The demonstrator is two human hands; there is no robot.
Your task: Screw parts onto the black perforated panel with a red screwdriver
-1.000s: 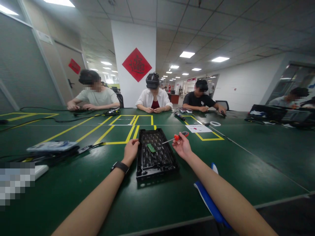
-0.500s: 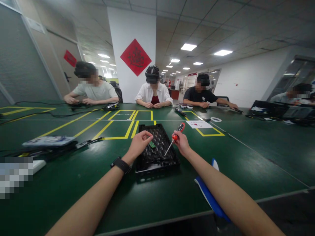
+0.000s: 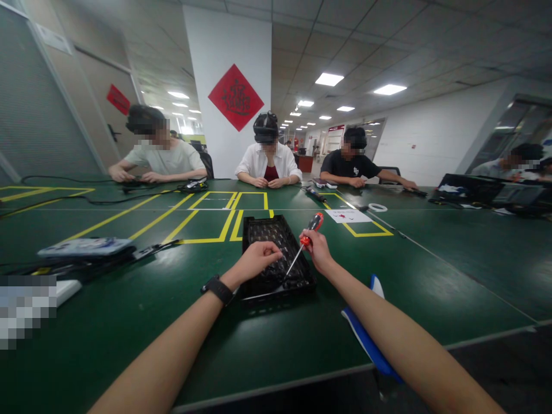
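Observation:
A black plastic tray-like casing [image 3: 302, 270] with a ribbed inside lies on the green table in front of me. My right hand [image 3: 318, 248], at its right side, is closed round a screwdriver [image 3: 314, 223] with a red and black handle. The screwdriver's metal shaft slants down to the left, its tip low inside the casing. Over the left half of the casing is my left hand [image 3: 257, 261], thumb and fingers pinched together. Whatever is between those fingers, if anything, is too small to make out. A black watch sits on my left wrist.
Left of the casing, a pale blue boxy device [image 3: 88, 247] lies on cables. A blue and white object [image 3: 368, 339] is at the near edge, under my right forearm. Farther off are a white paper sheet [image 3: 347, 215] and a tape roll [image 3: 378, 207]. Several people sit across the table.
My left hand has moved nearer and to the right over the casing, and the small green piece beside it is now out of sight. The screwdriver tip has shifted slightly left and nearer me.

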